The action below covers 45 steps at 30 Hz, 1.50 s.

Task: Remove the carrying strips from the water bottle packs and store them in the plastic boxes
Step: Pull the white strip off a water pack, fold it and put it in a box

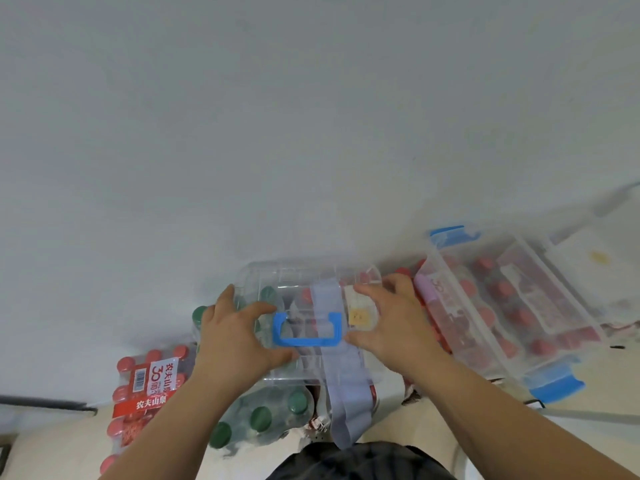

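A clear plastic box (298,278) with a blue handle (306,329) on its lid sits in front of me, on top of water bottle packs. My left hand (239,337) grips the lid left of the handle. On the other side of the handle, my right hand (391,320) holds the lid. A pale grey-blue carrying strip (343,400) runs across the box under the handle and hangs down over its near edge. A green-capped pack (263,417) lies under the box, and a red-capped pack (145,393) with a red strip stands to the left.
A second clear box (512,306) with blue latches stands at the right; red bottle caps show through it. A plain white wall fills the upper view. Pale floor shows on both sides near my dark trousers (360,462).
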Available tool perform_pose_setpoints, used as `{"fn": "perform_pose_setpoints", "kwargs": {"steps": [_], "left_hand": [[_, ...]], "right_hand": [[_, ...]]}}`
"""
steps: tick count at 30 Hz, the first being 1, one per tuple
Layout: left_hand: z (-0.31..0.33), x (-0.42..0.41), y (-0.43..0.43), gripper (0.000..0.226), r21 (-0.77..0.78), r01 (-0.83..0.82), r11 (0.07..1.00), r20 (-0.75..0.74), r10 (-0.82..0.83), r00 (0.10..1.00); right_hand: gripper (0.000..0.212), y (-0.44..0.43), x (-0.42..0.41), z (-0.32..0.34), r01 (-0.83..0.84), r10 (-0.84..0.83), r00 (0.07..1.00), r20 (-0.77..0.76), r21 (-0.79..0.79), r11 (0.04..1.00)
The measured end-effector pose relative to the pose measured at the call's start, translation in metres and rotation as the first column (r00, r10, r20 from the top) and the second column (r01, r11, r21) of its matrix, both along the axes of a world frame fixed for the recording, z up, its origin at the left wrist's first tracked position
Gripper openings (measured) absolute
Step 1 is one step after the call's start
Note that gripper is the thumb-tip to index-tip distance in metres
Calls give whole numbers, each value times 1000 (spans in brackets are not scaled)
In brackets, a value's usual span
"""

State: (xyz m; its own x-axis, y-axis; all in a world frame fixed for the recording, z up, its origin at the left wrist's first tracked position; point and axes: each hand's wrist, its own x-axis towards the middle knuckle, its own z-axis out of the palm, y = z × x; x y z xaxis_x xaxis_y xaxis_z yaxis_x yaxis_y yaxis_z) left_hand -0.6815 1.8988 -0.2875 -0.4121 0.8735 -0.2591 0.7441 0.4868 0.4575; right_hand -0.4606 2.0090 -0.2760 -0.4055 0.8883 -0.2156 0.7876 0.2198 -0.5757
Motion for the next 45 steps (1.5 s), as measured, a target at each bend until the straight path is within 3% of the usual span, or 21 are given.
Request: {"fn": "perform_pose_setpoints", "kwargs": {"steps": [4,10,17,22,26,30,36,41,45], "left_hand": [[39,25,9,74,135,73,988,-34,-69,997],[79,64,63,72,248,292,924,-6,-300,954],[98,138,146,67,161,619,768,-78,-616,784],[96,182,192,70,76,767,637,-70,-764,642],[90,203,228,68,21,834,551,-110,-828,550],[80,223,238,75,-88,878,470,-76,-882,465],[76,231,239,87,-82,893,442,-111,-895,432],[68,222,228,96,-20,832,554,-271,-804,529],[55,210,215,108,-85,807,585,-248,-796,551]], "right_hand": [[78,-9,38,47,45,-45,999,-5,171,984],[80,-19,103,75,295,-279,955,-97,285,912],[86,-31,172,66,578,-569,816,-105,168,798],[84,-29,202,45,727,-707,685,-177,102,679],[82,-24,209,34,784,-766,610,-202,10,621],[81,-15,196,26,776,-759,611,-223,-22,631],[74,-13,200,17,807,-779,579,-240,40,589],[72,-22,204,5,843,-796,512,-322,10,538],[72,-26,199,2,851,-796,485,-362,-17,525]]}}
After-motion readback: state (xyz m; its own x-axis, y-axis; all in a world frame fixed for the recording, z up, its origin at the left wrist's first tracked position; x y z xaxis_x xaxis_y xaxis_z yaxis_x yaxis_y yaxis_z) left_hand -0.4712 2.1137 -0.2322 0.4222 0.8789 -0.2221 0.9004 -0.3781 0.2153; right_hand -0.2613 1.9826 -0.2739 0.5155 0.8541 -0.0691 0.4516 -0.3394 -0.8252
